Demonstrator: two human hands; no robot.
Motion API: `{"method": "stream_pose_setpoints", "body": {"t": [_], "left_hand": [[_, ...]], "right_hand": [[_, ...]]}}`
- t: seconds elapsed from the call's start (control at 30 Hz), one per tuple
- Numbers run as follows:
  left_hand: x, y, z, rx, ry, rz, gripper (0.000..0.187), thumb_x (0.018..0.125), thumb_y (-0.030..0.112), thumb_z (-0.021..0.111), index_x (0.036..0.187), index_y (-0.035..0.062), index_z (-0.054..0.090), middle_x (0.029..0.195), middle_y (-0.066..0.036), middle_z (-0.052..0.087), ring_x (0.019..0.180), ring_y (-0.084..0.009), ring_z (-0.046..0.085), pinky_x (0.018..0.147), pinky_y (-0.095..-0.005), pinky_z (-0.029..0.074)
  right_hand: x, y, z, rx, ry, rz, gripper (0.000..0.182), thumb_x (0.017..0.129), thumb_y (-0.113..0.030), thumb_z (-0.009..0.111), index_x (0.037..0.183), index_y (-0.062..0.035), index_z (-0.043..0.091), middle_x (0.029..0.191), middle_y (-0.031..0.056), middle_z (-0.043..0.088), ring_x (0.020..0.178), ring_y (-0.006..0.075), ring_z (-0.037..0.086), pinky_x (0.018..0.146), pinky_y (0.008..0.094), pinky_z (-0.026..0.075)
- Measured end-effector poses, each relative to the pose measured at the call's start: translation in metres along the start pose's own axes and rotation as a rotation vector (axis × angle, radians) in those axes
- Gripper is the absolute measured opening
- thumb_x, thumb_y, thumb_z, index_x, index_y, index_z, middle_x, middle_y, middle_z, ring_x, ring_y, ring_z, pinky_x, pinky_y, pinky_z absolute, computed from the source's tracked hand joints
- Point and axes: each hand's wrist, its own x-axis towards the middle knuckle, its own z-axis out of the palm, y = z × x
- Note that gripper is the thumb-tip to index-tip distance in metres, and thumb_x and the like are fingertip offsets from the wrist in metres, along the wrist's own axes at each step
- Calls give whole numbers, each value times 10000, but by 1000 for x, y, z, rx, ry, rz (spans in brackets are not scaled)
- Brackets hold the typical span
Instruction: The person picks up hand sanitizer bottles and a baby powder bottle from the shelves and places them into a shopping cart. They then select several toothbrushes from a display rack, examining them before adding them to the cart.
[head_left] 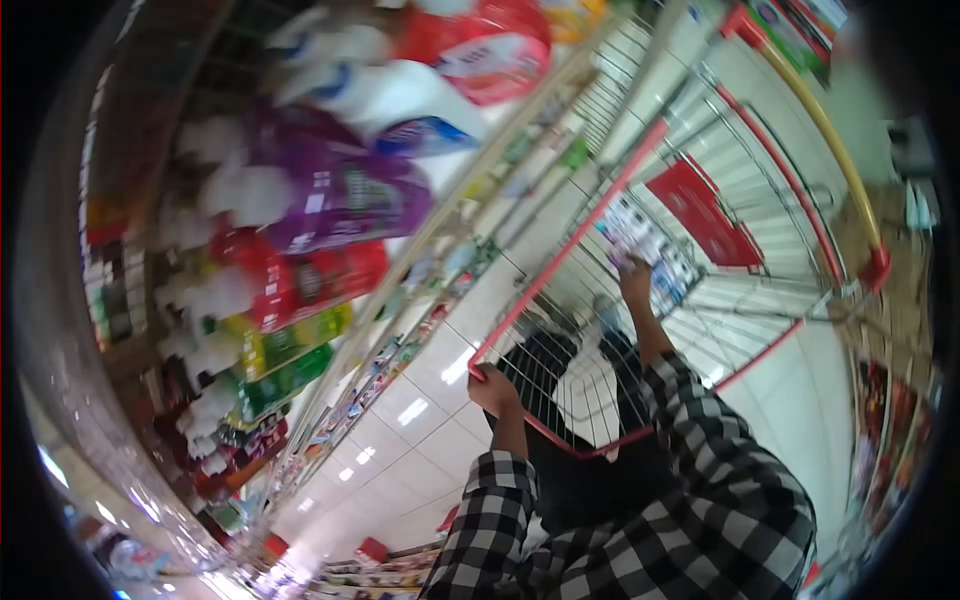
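Red-rimmed wire cart [585, 225]: your left hand [492, 388] grips its near corner rim, your right hand [634, 275] sits down inside, grip closed on a blue-and-white pack [650, 245] near the basket floor, not let go yet, shelf bottles [330, 190] untouched.

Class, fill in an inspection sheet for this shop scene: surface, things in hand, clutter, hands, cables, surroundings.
Surface: pale tiled floor, glossy with light reflections.
Job's things: wire cart with a red cart rim; blue-and-white packet inside it.
Clutter: dark bag-like thing in the cart, too blurred to identify.
Hands: left hand grips the cart rim; right hand reaches into the cart at the packet, grasp unclear.
Cables: nothing seen.
Surroundings: shelves of coloured bottles along the aisle.
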Motion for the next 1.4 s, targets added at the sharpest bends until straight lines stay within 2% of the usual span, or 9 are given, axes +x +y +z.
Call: {"method": "stream_pose_setpoints", "body": {"t": [0.17, 0.33, 0.47, 0.63, 0.73, 0.8, 0.87, 1.07, 1.4], "left_hand": [[26, 10, 10, 68, -12, -11, 222, 825, 141, 535, 753, -20, 669, 673, -163, 645, 609, -256, 600, 579, -385, 449], [41, 1, 11, 2, 62, 45, 196, 789, 115, 535, 751, -38, 653, 671, -192, 637, 618, -327, 609, 594, -423, 459], [36, 3, 11, 66, 72, 47, 206, 800, 123, 539, 754, -27, 673, 705, -189, 658, 656, -323, 627, 622, -415, 472], [35, 7, 10, 76, 65, 31, 211, 793, 134, 542, 773, -32, 670, 730, -204, 654, 662, -342, 614, 628, -426, 469], [39, 1, 11, 88, 70, 59, 213, 795, 131, 536, 776, -33, 670, 730, -203, 654, 662, -340, 614, 625, -429, 468], [37, 0, 12, 67, 89, 82, 211, 797, 126, 534, 772, -34, 668, 709, -204, 649, 648, -344, 614, 613, -434, 467], [37, 3, 10, 52, 58, 71, 212, 805, 125, 528, 765, -30, 667, 691, -204, 645, 646, -345, 624, 605, -436, 470], [45, -6, 11, 24, 105, 135, 198, 795, 129, 536, 726, -28, 634, 661, -213, 633, 621, -378, 615, 593, -461, 463], [54, -58, 14, -41, -150, 59, 223, 823, 190, 528, 900, -6, 602, 858, -270, 638, 881, -465, 604, 764, -495, 473]], "right_hand": [[-1, -40, 10, 231, 58, 241, 260, 817, -148, 644, 1040, -26, 592, 1028, 216, 595, 963, 376, 589, 826, 410, 490], [-1, -4, 50, 172, 140, 191, 247, 837, -187, 638, 987, -1, 574, 920, 171, 630, 811, 320, 632, 747, 398, 493], [15, -5, 44, 315, 113, 487, 487, 770, -362, 728, 1033, 22, 586, 933, 174, 673, 897, 289, 654, 805, 358, 498], [36, -32, 39, 68, -7, 413, 714, 713, -445, 774, 1111, 88, 513, 997, 244, 660, 935, 375, 646, 836, 388, 500], [43, -23, 45, 58, -79, 427, 703, 713, -397, 788, 1116, 97, 494, 953, 222, 663, 935, 327, 656, 802, 375, 516], [45, -23, 40, 321, -215, 584, 553, 764, -288, 759, 1094, 70, 498, 987, 186, 647, 953, 280, 657, 804, 351, 540], [37, -41, 17, 1059, -469, 738, 397, 825, -168, 683, 1097, 47, 489, 1045, 161, 615, 972, 259, 651, 839, 337, 551], [4, -151, -91, 1286, -846, 506, 629, 831, -42, 541, 1391, 2, 259, 1198, 182, 574, 1066, 347, 615, 990, 438, 482], [-13, -271, -226, 1105, -1273, 123, 515, 891, -76, 563, 1372, 1, 396, 1218, 196, 574, 1139, 305, 575, 991, 499, 462]]}}
